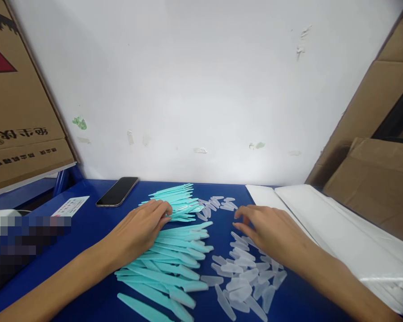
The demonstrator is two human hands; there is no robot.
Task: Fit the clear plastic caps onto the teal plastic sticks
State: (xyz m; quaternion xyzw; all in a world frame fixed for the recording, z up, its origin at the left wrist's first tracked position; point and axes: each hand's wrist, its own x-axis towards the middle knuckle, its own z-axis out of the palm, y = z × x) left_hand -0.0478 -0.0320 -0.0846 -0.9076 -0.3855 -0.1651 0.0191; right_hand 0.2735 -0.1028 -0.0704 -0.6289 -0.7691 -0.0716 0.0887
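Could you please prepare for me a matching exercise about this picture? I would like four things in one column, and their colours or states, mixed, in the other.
Things:
1. long thin pieces
2. short flat pieces
3. phone
4. right hand

Colours or states:
A. lying with its dark screen up
B. thumb and forefinger apart
C. turquoise
D. whitish, translucent

Pairs: 1-C; 2-D; 3-A; 4-B

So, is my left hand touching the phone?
Apart: the head view shows a strip of blue table between your left hand and the phone.
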